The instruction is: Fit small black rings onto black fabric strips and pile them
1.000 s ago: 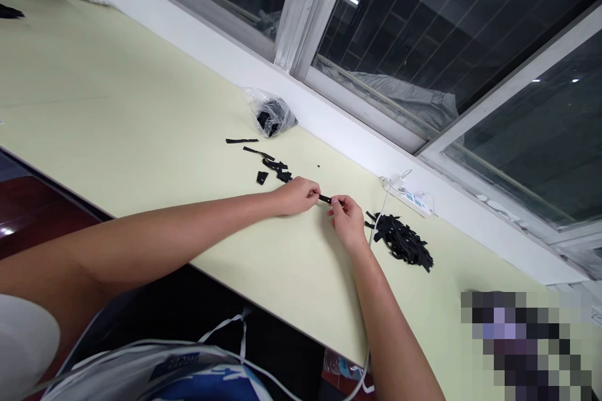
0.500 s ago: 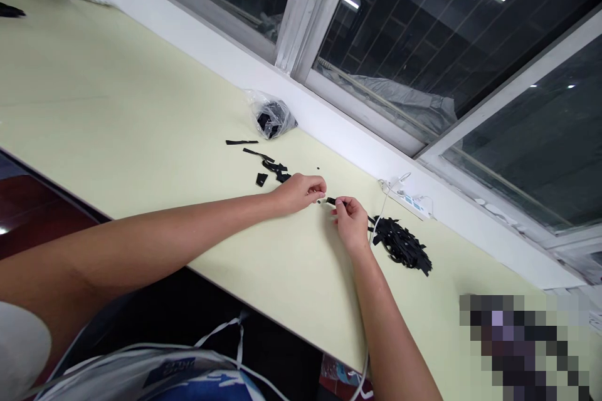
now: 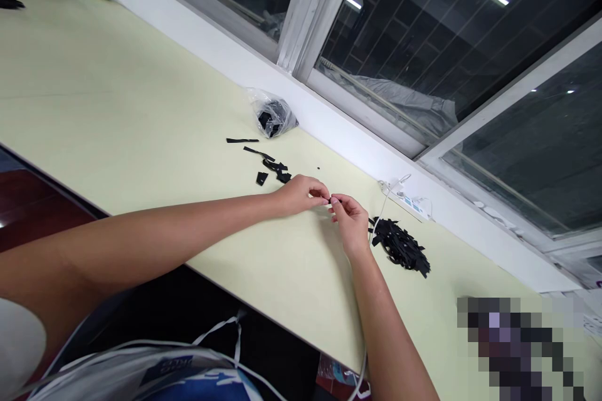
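My left hand (image 3: 301, 193) and my right hand (image 3: 350, 218) meet fingertip to fingertip over the pale green table (image 3: 117, 113). Both pinch a small black piece (image 3: 331, 200) between them; only a sliver of it shows. A heap of black strips (image 3: 399, 244) lies just right of my right hand. Several loose black strips (image 3: 270, 166) lie just beyond my left hand.
A clear plastic bag with black pieces (image 3: 273, 116) sits near the window ledge. A white power strip (image 3: 409, 200) with a white cable (image 3: 383, 210) lies along the wall. A blurred patch (image 3: 522, 344) covers the lower right. The table's near edge runs under my forearms.
My hands came apart slightly with the black piece in my right fingers, then closed together again so the piece is almost hidden between the fingertips.
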